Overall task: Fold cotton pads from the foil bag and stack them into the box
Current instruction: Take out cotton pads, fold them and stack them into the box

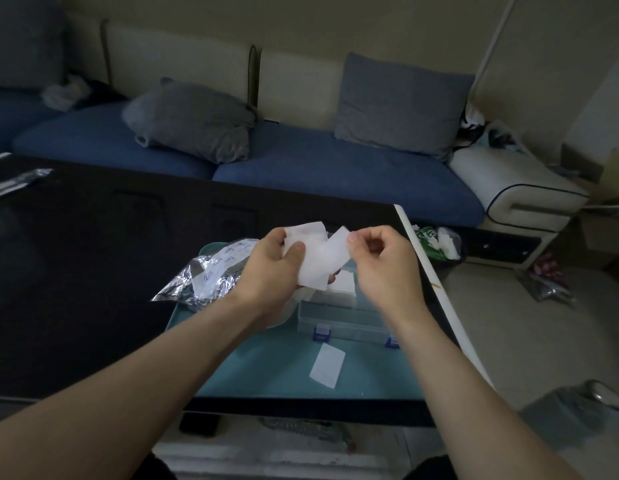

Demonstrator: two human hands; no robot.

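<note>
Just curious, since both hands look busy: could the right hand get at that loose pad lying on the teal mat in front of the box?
Probably yes. The loose pad lies uncovered below the right hand, though its fingers pinch the cotton pad.

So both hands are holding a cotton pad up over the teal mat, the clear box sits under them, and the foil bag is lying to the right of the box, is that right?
Not quite. The head view shows the foil bag lying to the left of the clear box, not the right. The rest holds: the left hand and right hand hold a cotton pad up over the teal mat.
</note>
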